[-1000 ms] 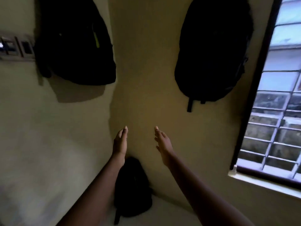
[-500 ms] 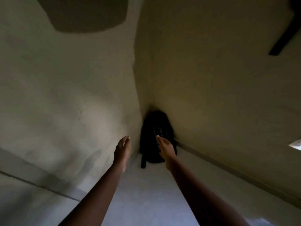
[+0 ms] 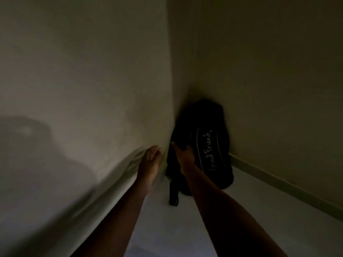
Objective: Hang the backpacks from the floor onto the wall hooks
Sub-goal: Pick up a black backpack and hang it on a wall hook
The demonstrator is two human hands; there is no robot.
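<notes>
Right hand [image 3: 182, 156] fingers [image 3: 174, 145] curled onto the upper left side of the black backpack [image 3: 209, 145], touching the fabric; a firm grip can't be confirmed (dim, blurred). Left hand [image 3: 149, 160] fingers loosely bent, holding nothing, just beside the left wall [image 3: 83, 89], apart from the bag. Backpack sits upright on the floor [image 3: 241, 210] in the corner, leaning against both walls, "Good Friends" script on front, strap [image 3: 173, 193] trailing forward.
</notes>
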